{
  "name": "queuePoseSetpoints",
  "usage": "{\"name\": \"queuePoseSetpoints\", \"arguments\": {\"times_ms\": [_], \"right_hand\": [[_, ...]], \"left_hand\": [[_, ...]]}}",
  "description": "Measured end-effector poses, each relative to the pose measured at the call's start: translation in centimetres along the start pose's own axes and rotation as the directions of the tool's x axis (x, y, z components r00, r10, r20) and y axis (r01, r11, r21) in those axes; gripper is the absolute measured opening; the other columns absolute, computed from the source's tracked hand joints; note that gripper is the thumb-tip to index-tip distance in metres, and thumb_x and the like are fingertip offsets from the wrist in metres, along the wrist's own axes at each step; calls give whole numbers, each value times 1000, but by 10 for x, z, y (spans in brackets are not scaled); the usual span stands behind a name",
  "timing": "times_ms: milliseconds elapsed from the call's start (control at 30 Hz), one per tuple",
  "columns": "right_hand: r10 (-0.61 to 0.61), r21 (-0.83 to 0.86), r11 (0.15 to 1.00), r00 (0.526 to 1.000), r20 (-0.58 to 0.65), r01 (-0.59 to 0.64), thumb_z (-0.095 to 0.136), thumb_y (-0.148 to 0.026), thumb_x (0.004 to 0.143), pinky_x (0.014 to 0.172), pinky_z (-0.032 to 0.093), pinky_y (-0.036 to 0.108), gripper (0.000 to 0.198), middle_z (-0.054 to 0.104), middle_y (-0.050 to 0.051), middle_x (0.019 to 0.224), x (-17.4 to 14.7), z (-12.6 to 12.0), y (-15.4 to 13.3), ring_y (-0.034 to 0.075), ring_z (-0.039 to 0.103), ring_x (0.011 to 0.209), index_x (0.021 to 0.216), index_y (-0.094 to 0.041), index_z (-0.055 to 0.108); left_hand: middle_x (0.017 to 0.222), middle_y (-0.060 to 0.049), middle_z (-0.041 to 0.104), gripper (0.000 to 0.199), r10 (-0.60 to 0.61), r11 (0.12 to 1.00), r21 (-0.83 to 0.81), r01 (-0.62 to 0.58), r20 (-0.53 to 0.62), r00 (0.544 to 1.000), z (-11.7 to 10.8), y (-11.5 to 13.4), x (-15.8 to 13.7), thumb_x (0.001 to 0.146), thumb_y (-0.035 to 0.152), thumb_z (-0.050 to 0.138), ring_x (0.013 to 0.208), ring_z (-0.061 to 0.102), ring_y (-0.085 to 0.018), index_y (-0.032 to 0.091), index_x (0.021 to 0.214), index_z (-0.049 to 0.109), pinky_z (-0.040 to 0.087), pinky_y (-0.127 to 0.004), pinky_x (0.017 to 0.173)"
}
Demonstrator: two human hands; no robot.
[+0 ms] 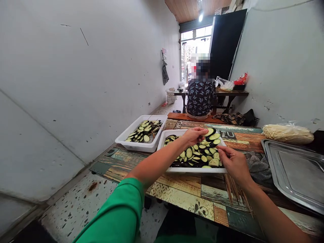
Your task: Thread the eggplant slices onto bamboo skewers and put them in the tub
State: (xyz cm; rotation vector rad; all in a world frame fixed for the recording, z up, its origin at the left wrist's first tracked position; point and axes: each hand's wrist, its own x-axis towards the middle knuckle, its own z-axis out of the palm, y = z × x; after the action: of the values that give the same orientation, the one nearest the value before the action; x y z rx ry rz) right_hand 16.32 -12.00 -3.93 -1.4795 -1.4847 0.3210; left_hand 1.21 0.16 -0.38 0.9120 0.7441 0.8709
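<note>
My left hand (194, 135) is closed, pinching an eggplant slice (210, 132) with dark skin and pale flesh. Below that slice, more slices run in a short row toward my right hand (233, 162). Its fingers are pinched together at the row's lower end, on what looks like a thin skewer, mostly hidden by the fingers and slices. Both hands are over a white tray (197, 170) filled with loose eggplant slices (189, 153). Beside my right wrist, a bundle of bamboo skewers (233, 192) lies on the patterned table (182, 198).
Left of the tray, a second white tray (138, 145) holds skewered eggplant slices (144, 130). Metal trays (298, 172), a grey cloth (258, 168) and bagged enoki mushrooms (287, 134) are on the right. A person (201, 96) sits ahead at another table, back turned.
</note>
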Motion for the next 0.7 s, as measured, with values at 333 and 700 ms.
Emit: {"name": "queuePoseSetpoints", "arguments": {"times_ms": [333, 700], "right_hand": [[69, 147, 988, 995, -76, -57, 53, -42, 81, 65, 49, 31, 41, 73, 12, 89, -1, 2, 4, 19, 64, 70, 101, -11, 70], [134, 239, 964, 989, -60, -116, 55, -44, 79, 44, 37, 23, 42, 65, 7, 68, 0, 1, 0, 12, 51, 51, 100, -10, 68]], "left_hand": [[70, -2, 63, 18, 347, 739, 619, -268, -7, 938, -15, -4, 11, 78, 32, 62, 57, 49, -9, 17, 85, 70, 38, -20, 56], [84, -5, 67, 34, 306, 195, 907, -372, 304, 902, -27, -50, 27, 55, 9, 74, 96, 58, -23, 24, 85, 70, 39, -30, 90]]}}
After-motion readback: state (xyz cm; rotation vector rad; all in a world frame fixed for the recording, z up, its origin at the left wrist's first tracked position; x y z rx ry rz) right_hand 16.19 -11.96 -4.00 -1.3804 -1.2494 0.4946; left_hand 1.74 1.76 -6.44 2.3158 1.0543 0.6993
